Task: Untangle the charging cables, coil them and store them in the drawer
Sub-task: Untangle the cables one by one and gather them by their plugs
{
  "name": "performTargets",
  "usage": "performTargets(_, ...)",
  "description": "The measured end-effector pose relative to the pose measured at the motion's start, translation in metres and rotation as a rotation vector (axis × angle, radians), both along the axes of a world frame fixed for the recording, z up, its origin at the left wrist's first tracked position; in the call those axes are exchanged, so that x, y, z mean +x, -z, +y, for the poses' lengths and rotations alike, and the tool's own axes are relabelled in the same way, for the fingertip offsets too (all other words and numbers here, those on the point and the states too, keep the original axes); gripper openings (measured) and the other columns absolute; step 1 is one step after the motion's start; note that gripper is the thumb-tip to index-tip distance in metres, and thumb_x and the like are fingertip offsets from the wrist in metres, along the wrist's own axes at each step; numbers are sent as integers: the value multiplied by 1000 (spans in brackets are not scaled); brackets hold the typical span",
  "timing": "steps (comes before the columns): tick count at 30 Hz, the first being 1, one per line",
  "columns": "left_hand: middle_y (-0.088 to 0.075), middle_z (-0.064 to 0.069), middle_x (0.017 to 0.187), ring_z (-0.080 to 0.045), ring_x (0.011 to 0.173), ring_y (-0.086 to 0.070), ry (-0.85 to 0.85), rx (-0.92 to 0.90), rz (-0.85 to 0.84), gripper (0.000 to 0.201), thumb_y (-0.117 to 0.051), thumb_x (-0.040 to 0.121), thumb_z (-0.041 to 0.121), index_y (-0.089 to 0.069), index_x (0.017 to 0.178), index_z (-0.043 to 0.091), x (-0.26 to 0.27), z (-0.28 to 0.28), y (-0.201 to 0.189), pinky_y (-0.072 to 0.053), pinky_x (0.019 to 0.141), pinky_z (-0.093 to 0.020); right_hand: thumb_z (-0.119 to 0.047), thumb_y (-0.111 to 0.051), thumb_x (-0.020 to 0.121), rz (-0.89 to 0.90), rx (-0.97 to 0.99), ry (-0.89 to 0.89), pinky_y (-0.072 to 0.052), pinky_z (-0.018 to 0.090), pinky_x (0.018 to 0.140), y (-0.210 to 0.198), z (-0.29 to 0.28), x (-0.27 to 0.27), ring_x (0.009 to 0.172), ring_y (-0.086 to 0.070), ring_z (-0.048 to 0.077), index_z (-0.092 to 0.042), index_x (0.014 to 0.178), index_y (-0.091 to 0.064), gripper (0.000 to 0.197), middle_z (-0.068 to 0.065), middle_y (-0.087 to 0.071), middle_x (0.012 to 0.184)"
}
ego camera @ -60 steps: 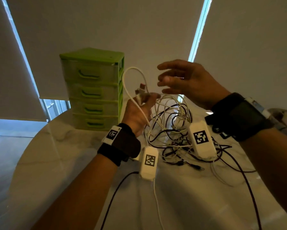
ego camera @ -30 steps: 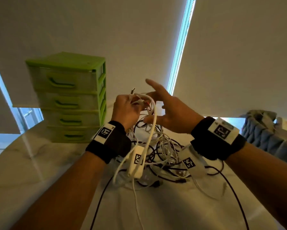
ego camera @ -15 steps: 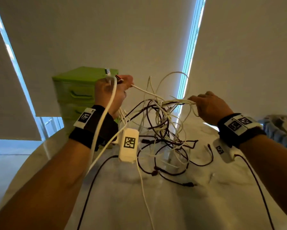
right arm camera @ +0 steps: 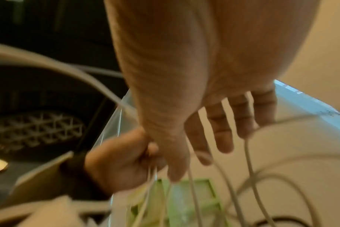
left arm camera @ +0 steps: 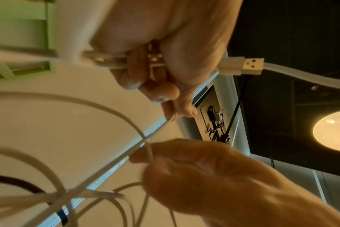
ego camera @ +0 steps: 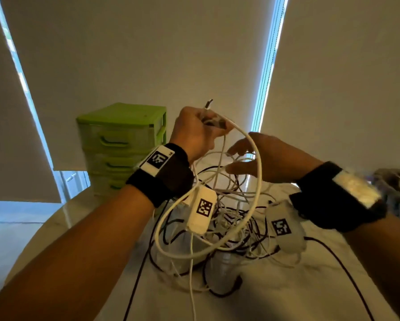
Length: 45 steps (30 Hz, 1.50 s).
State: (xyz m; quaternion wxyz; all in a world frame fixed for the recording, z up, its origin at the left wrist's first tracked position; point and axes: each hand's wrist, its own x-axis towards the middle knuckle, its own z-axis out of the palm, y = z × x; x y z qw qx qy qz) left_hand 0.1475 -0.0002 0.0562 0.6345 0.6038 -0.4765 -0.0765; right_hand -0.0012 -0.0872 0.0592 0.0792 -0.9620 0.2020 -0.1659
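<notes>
While the green drawer unit (ego camera: 121, 144) stands left, my left hand (ego camera: 194, 133) still clamps the white USB cable (ego camera: 255, 163) beside it; my right hand (ego camera: 261, 156), fingers now spread, has released the tangled cables (ego camera: 229, 228) on the table right of it.

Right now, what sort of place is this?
Probably a home or office room. A marble-look table sits by windows with roller blinds, a green drawer unit on it behind the cable tangle.

drawer unit (ego camera: 121, 133): green plastic | table (ego camera: 275, 295): glossy marble | wristbands (ego camera: 162, 174): black cloth
</notes>
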Motion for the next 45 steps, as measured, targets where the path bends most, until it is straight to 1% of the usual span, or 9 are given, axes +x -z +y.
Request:
performTargets(10, -70, -16, 90, -20, 56, -51, 210, 107, 96, 16, -73, 83, 19, -66, 95, 12, 4, 21, 24, -39, 41, -21, -28, -65, 90, -311, 59, -95, -55, 40, 78, 18, -8, 26, 80, -67, 19, -13, 89, -75, 18, 3, -72, 87)
performTargets(16, -69, 7, 88, -2, 74, -63, 72, 275, -194, 43, -69, 85, 11, -46, 118, 28, -3, 3, 47, -43, 56, -10, -27, -62, 92, -369, 126, -84, -55, 29, 72, 3, -11, 30, 72, -68, 14, -6, 84, -71, 24, 4, -70, 78)
performTargets(19, -72, 6, 85, -10, 82, -68, 128, 261, -203, 58, -62, 87, 2, -39, 132, 31, -3, -2, 50, -53, 71, -25, -29, -61, 92, -413, 110, -35, -53, 31, 72, -2, -17, 28, 74, -68, 18, -6, 85, -72, 26, 7, -71, 79)
performTargets(25, -72, 1, 71, -25, 79, -71, 78, 130, -109, 56, -73, 81, 8, -52, 109, 52, 32, 2, 65, -57, 77, -48, -15, -59, 94, -554, 242, 128, -49, 30, 75, 4, -43, 18, 75, -65, 16, -15, 72, -68, 24, -1, -68, 74)
performTargets(33, -72, 1, 69, -13, 68, -69, 35, 121, -88, 43, -61, 84, -12, -59, 95, 30, 49, 16, 80, -51, 57, -30, -12, -56, 94, -942, 347, 264, -47, 24, 68, -11, -75, -6, 67, -57, 10, -20, 66, -62, 30, 7, -64, 77)
performTargets(36, -70, -1, 71, -2, 60, -60, 24, 207, -154, 23, -68, 84, 1, -64, 88, 23, 53, 15, 89, -43, 55, -18, -18, -55, 96, -808, 399, 269, -48, 21, 56, 0, -80, -7, 61, -60, 15, -18, 67, -61, 30, 7, -65, 72)
performTargets(39, -71, 4, 75, -7, 74, -65, 45, 284, -236, 11, -71, 85, 10, -74, 91, 18, 52, 12, 93, -48, 68, -21, -29, -61, 92, -653, 188, 307, -48, 34, 68, 8, -86, -8, 71, -63, 26, -14, 74, -68, 25, 7, -68, 73)
performTargets(42, -74, 3, 80, -14, 82, -68, 48, 324, -268, 7, -71, 86, 22, -78, 86, 21, 51, 9, 90, -55, 76, -31, -33, -65, 90, -706, -56, 381, -36, 24, 70, 11, -83, -11, 78, -61, 19, -16, 90, -75, 20, 7, -71, 87)
performTargets(45, -61, 11, 53, -10, 53, -57, 43, 431, -322, 31, -68, 85, 42, -73, 62, 21, 44, 5, 81, -45, 55, -26, -31, -71, 84, -850, -85, 344, -39, 18, 66, 10, -71, -7, 74, -61, 17, -17, 87, -73, 14, 4, -69, 82)
